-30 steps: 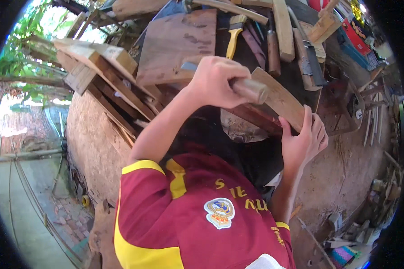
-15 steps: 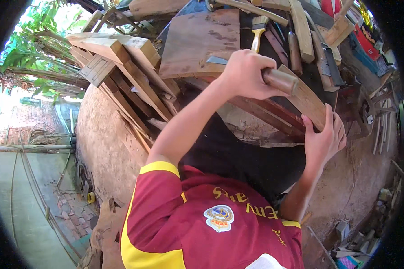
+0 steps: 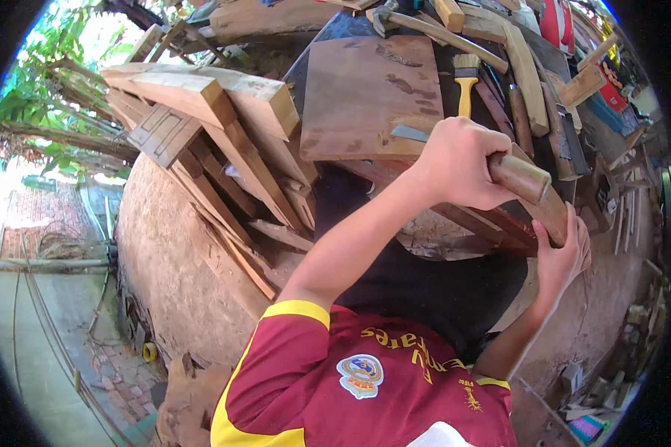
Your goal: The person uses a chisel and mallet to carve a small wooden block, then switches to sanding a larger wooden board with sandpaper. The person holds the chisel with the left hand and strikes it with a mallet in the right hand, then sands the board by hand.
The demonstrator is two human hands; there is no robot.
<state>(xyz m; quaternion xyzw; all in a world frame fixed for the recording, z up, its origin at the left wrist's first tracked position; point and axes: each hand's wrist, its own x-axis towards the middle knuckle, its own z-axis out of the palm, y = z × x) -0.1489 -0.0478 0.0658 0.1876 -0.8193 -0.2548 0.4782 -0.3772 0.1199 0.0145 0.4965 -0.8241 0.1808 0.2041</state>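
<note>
My left hand is closed around a thick wooden handle of a tool, with a metal blade showing beyond my fist, over a flat brown board. Just right of it, my right hand grips a narrow wooden block, which is partly hidden behind the handle and left fist. Reddish-brown wooden rails lie beneath my hands. A yellow-handled brush rests beyond my left fist.
Long timbers are stacked at left. A hammer, wood pieces and wooden-handled tools crowd the far and right side of the bench. Foliage and a pale wall or ground area are at the left rim.
The whole view has shifted. My left hand and the tool have moved slightly rightward relative to the block, now covering more of it. Both hands keep their grips.
</note>
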